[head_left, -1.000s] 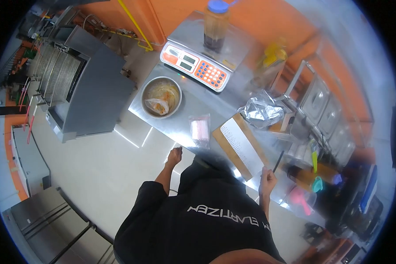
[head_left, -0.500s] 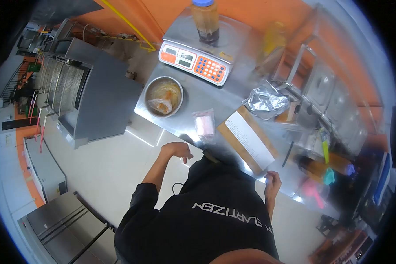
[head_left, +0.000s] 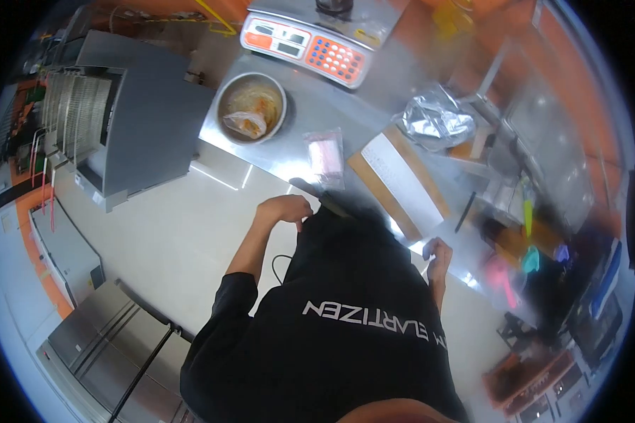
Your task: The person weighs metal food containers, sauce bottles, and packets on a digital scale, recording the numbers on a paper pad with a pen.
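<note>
1. At the near edge of the steel table (head_left: 310, 92), the left hand (head_left: 283, 209) hangs with its fingers bent downward beside the dark garment (head_left: 360, 282). Whether the fingertips pinch the cloth cannot be determined.
2. Beyond the left hand, a clear packet (head_left: 324, 156) with pinkish-white contents lies flat on the table, near the edge.
3. By the same edge, farther right, the right hand (head_left: 439, 258) is held in a loose curl, thumb and fingers apart.
4. Just beyond the right hand, a brown board (head_left: 376, 182) lies at a slant, bearing a long printed paper sheet (head_left: 406, 180); the lettering is too small to read.
5. Right of the board, a thin black stick (head_left: 465, 212) rests on the table, apart from the hand.
6. Toward the table's left end stands a metal bowl (head_left: 252, 75) containing a crumpled bag with orange-brown residue.
7. Behind the bowl and packet is a scale (head_left: 303, 44); crumpled foil (head_left: 437, 120) sits beyond the board.
</note>
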The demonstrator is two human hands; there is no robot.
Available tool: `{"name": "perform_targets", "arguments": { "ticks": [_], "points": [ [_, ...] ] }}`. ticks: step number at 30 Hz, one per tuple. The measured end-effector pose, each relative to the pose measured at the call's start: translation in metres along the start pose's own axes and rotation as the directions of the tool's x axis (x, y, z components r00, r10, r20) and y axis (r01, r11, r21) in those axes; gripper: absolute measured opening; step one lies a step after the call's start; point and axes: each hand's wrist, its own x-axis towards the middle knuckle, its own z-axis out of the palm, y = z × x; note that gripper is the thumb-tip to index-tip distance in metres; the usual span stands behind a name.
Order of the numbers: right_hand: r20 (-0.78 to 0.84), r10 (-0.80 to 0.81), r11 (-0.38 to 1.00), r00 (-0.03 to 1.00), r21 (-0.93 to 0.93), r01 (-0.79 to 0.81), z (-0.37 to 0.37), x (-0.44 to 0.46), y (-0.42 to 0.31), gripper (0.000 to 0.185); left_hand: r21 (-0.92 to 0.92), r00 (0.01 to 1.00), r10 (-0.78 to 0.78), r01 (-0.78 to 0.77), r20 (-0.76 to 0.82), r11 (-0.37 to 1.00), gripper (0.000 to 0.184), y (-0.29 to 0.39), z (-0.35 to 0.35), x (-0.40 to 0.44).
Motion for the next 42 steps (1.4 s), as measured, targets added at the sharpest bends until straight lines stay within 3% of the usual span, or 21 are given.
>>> {"name": "perform_targets", "arguments": {
  "ticks": [2,3,6,8,11,14,18,22,25,26,28,31,34,35,38,39,42],
  "points": [
    [0.022,-0.03,1.0,0.999,0.001,0.03,-0.002,0.006,-0.005,0.04,-0.053,0.998,-0.057,0.057,0.001,0.997,0.039,0.002,-0.002,-0.003],
    [0.038,-0.042,0.999,0.998,-0.03,0.043,-0.003,0.009,-0.006,0.04,-0.179,0.989,-0.142,0.134,-0.034,0.975,0.042,0.004,-0.002,-0.01],
    [0.074,-0.064,0.994,0.995,-0.08,0.07,-0.006,0.016,-0.007,0.04,-0.295,0.965,-0.25,0.264,0.082,0.918,0.044,0.022,-0.02,-0.019],
    [0.069,-0.051,0.997,0.996,-0.061,0.055,-0.005,0.02,-0.006,0.04,-0.338,0.966,-0.243,0.257,0.085,0.905,0.043,0.036,-0.035,-0.026],
    [-0.052,0.104,0.978,0.993,-0.177,-0.111,-0.004,0.023,0.004,0.035,-0.354,0.973,-0.21,0.229,0.092,0.907,0.04,0.037,-0.047,-0.03],
    [-0.109,-0.064,0.926,0.992,-0.377,0.018,-0.003,0.026,0.01,0.03,-0.359,0.974,-0.21,0.227,0.086,0.905,0.037,0.044,-0.063,-0.032],
    [-0.369,-0.092,0.92,0.925,-0.386,-0.063,0.001,0.024,-0.013,0.022,-0.35,0.972,-0.224,0.236,0.075,0.907,0.034,0.067,-0.087,-0.034],
    [-0.622,-0.233,0.874,0.747,-0.471,-0.119,-0.042,0.037,0.016,0.029,-0.362,0.974,-0.123,0.047,-0.189,0.931,0.026,0.083,-0.091,-0.012],
    [-0.565,-0.192,0.867,0.802,-0.481,-0.131,-0.057,0.045,0.022,0.046,-0.381,0.894,-0.048,-0.141,-0.445,0.914,0.019,0.104,-0.075,0.02],
    [-0.581,-0.095,0.911,0.808,-0.379,-0.165,-0.055,0.047,0.026,0.045,-0.327,0.868,-0.025,-0.16,-0.496,0.931,0.019,0.108,-0.067,0.031],
    [-0.519,-0.1,0.834,0.849,-0.509,-0.213,-0.054,0.051,0.032,0.041,-0.154,0.775,0.028,-0.16,-0.632,0.975,0.016,0.12,-0.051,0.053],
    [-0.514,-0.14,0.822,0.846,-0.537,-0.191,-0.052,0.054,0.029,0.037,-0.084,0.66,0.096,-0.235,-0.745,0.968,0.016,0.133,-0.029,0.083],
    [-0.486,-0.056,0.832,0.872,-0.505,-0.228,-0.052,0.053,0.019,0.035,0.124,0.436,0.245,-0.287,-0.866,0.95,0.023,0.137,-0.01,0.112],
    [-0.459,-0.036,0.828,0.888,-0.511,-0.231,-0.055,0.052,0.014,0.036,0.13,0.444,0.237,-0.258,-0.864,0.957,0.035,0.135,-0.002,0.121],
    [-0.345,0.086,0.847,0.935,-0.468,-0.251,-0.069,0.046,0.011,0.035,0.153,0.366,0.188,-0.122,-0.911,0.981,0.045,0.141,0.022,0.14],
    [-0.3,0.137,0.856,0.944,-0.444,-0.266,-0.074,0.044,0.011,0.034,0.154,0.365,0.171,-0.076,-0.915,0.985,0.057,0.133,0.033,0.149],
    [-0.024,0.282,0.956,0.959,-0.079,-0.283,-0.09,0.034,0.007,0.028,0.138,0.269,0.136,-0.014,-0.953,0.99,0.063,0.136,0.042,0.162]
  ]
}}
